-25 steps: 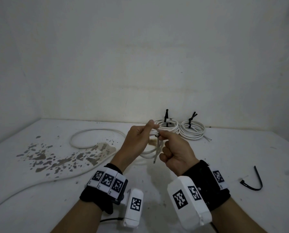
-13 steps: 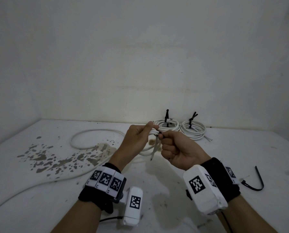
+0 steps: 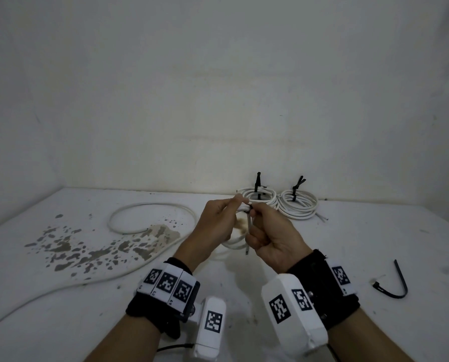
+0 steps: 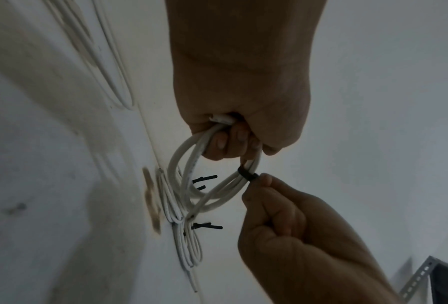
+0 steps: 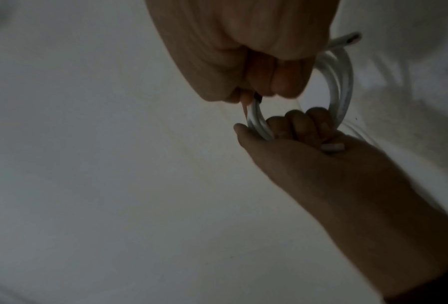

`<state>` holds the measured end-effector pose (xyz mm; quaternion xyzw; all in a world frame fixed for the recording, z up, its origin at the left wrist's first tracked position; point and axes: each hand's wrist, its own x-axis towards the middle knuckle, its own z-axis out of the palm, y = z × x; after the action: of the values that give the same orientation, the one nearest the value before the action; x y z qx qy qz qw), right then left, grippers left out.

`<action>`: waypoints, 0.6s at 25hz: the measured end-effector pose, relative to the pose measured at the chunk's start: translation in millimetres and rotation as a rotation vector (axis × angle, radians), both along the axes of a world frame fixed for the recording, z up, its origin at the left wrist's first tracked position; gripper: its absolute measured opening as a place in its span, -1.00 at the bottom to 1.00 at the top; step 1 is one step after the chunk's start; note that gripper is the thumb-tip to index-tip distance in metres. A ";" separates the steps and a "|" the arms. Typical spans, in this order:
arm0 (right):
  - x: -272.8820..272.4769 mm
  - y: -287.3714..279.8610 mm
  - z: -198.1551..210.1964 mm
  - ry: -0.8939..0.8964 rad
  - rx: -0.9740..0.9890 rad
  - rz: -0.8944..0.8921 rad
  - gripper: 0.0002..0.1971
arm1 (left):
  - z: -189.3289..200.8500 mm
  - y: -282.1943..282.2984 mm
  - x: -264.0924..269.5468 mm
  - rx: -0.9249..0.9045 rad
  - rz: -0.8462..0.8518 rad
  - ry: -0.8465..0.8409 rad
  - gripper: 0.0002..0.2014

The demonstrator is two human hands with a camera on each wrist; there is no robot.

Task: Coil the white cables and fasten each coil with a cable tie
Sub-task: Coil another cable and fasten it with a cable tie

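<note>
Progress, as I read it from the head view: two tied coils point(image 3: 278, 205) lie at the back of the worktop point(image 3: 374, 244), against the wall, each bound by a black tie with its tail standing up. Those count as finished.

A third coil point(image 4: 207, 185) is in hand, held above the worktop. My left hand point(image 3: 218, 226) grips its bundled turns, fingers curled round them. A black cable tie point(image 4: 247, 174) is looped round the strands just beside that grip, and my right hand point(image 3: 270, 239) is clenched on the tie's tail, thumb and forefinger pinched at the loop. I judge the tie is being cinched; whether it is fully tight I cannot tell.

Outstanding: a long loose cable point(image 3: 150, 220) lies uncoiled across the left of the worktop, and a spare tie point(image 3: 394, 286) lies to the right, well apart.

Against the frame one second earlier: the right wrist has drawn back and outward, consistent with pulling the tail. The left hand and coil are roughly unmoved.
</note>
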<state>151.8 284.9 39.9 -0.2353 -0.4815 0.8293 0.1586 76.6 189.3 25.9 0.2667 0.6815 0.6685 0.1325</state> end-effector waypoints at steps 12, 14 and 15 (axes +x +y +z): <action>-0.1 8.5 -28.8 -0.126 0.387 0.198 -0.63 | -9.5 -10.1 -35.4 0.380 0.007 -0.590 -0.89; -1.8 11.3 -32.4 -0.092 0.309 0.168 -0.69 | -15.1 -10.9 -37.3 0.286 0.020 -0.544 -0.90; -3.6 13.9 -33.9 -0.091 0.291 0.135 -0.70 | -18.5 -11.5 -39.0 0.232 0.026 -0.531 -0.89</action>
<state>148.2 298.8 5.9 -0.2143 -0.6179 0.7480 0.1129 37.6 177.9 7.5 0.0870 0.5453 0.7899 0.2665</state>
